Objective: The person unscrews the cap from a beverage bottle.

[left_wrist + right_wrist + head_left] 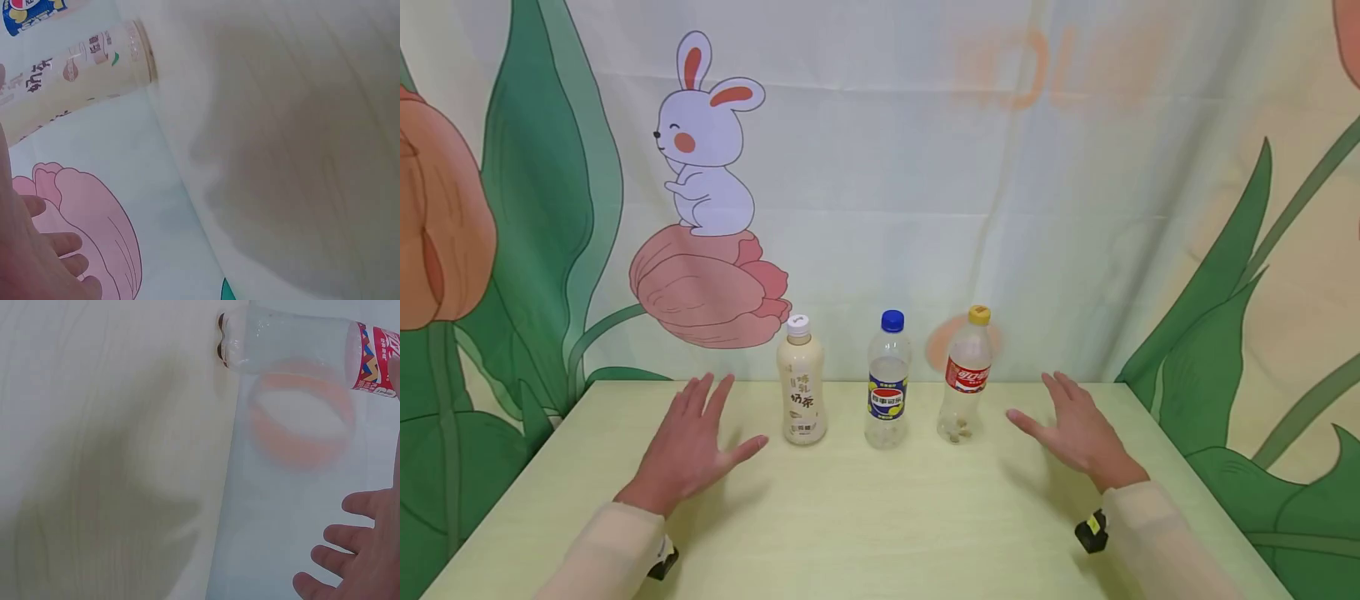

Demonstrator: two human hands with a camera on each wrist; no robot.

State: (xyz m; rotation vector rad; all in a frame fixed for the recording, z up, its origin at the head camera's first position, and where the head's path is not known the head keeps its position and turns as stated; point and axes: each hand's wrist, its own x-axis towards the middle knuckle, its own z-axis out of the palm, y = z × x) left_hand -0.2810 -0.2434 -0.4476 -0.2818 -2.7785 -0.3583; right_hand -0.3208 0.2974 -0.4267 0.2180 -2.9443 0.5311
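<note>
Three plastic bottles stand upright in a row near the table's back edge. On the left is a cream-coloured milk tea bottle [803, 392] with a white cap. The middle one is a clear bottle [887, 396] with a blue label and blue cap. At the right, a clear bottle [966, 379] has a red label and yellow cap. My left hand [688, 442] hovers left of the milk tea bottle, fingers spread, touching nothing. To the right of the red-label bottle is my right hand [1078, 429], likewise spread and holding nothing; its shadow falls on the table.
All the bottles stand on a pale wooden table [850, 517]. Right behind it hangs a cloth backdrop [880, 167] printed with a rabbit, tulips and green leaves. Small dark devices [1092, 532] are strapped at both wrists under light sleeves [1165, 533].
</note>
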